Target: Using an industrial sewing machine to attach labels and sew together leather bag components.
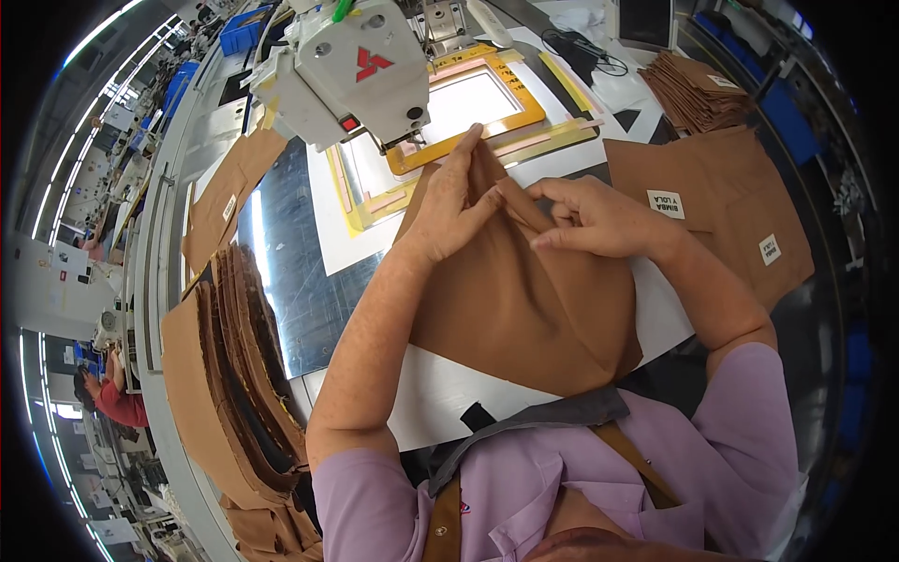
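A large brown fabric piece (496,337) lies with a raised fold under both hands. My left hand (449,206) grips the fold, index finger pointing up toward the yellow template frame (520,108), thumb across the fabric. My right hand (590,215) rests at the fold's right, fingers bent and apart, thumb touching the fabric. Just beyond them, the white sewing machine head (361,75) stands over the frame, which sits on a taped white board (337,253).
A curved brown stack (197,375) is at left, a brown piece (215,187) above it. Labelled brown pieces (749,197) lie right, below another stack (688,89). Blue bins (245,30), a dark screen (646,23) and cables surround the machine. A co-worker in red (122,398) is far left.
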### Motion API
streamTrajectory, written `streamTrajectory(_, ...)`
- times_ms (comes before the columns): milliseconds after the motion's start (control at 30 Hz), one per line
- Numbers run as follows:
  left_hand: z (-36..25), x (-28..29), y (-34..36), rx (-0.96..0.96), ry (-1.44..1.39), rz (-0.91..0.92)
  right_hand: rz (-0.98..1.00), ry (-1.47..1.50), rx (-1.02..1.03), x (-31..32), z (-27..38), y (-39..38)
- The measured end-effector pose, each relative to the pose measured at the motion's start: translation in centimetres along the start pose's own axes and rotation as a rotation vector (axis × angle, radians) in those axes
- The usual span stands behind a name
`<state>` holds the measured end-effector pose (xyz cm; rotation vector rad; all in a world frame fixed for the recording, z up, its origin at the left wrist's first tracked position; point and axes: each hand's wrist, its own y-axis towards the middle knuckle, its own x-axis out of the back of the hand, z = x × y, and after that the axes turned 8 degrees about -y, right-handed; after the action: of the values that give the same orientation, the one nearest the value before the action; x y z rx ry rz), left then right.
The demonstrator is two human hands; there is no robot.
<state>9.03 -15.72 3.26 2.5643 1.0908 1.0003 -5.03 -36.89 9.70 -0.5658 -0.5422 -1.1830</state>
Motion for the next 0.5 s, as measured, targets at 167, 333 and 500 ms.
streamTrajectory(167,0.6,1.2,-2.5,0.003,0.442,0.088,-0.186,0.018,0.001,2.5,-2.4,-3.0)
streamTrajectory(333,-0.8,2.8,-8.4,0.176,0.560,0.046,-0.267,-0.106,-0.258,5.6,-7.6,-5.0)
streamTrajectory(500,-1.0,4.0,-10.1,0.272,0.543,-0.093,-0.263,-0.260,-0.304,3.2,-6.0,-2.5)
